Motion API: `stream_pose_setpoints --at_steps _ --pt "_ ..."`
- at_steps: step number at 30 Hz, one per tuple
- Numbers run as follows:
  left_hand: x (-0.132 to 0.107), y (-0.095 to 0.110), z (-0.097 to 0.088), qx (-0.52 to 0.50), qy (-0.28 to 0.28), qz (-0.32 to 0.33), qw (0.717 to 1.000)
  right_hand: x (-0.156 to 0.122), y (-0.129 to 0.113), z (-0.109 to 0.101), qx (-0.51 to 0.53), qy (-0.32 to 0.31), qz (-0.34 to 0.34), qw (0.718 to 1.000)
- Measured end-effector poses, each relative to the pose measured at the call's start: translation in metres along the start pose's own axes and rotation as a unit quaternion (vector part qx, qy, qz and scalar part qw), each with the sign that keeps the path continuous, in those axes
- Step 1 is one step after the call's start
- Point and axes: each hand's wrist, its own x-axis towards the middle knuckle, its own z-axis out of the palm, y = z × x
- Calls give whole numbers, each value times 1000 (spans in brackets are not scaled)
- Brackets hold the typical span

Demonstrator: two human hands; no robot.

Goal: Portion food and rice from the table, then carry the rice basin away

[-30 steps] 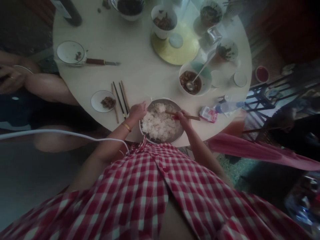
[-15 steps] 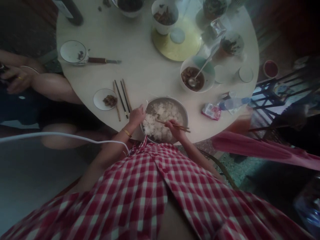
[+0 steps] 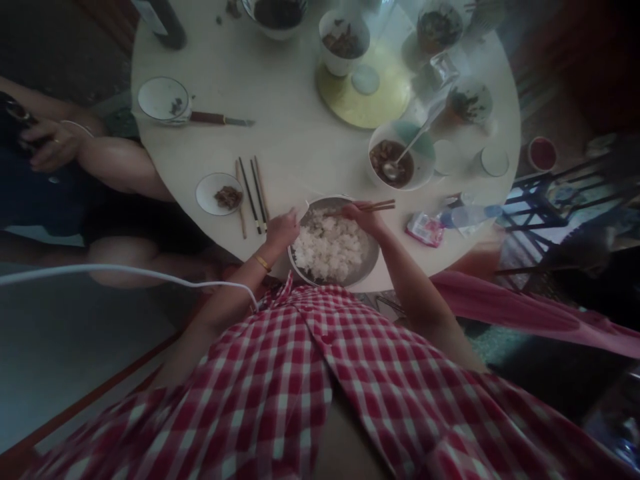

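A metal bowl (image 3: 369,257) full of white rice (image 3: 327,247) stands at the near edge of the round table (image 3: 290,133). My left hand (image 3: 281,228) is closed on the bowl's left rim. My right hand (image 3: 363,217) is closed on a pair of wooden chopsticks (image 3: 381,206) over the far right rim of the bowl, their tips pointing right, away from the rice.
Left of the bowl lie spare chopsticks (image 3: 253,195) and a small plate (image 3: 215,194) with scraps. A bowl with a spoon (image 3: 396,162), a pink packet (image 3: 425,229) and a plastic bottle (image 3: 467,215) are on the right. Another person's arm (image 3: 113,163) rests at the left edge.
My right hand has lifted the chopsticks out of the rice and moved up to the bowl's far right rim. My left hand stays on the left rim. The view shifted slightly.
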Motion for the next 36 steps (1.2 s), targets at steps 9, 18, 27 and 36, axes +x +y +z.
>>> stream_pose_setpoints --at_steps 9,18,27,36 --pt "-1 2 -2 7 1 6 1000 -49 -2 9 -22 -109 20 994" --pt "-2 -1 3 -11 11 16 1000 -20 -16 3 -79 -55 -67 993" --pt "-2 2 -3 -15 -15 -1 1000 -62 -6 3 -105 -75 -40 991" --pt "-31 -18 -5 -26 -80 -17 996 -88 -6 -53 -72 97 -66 990"
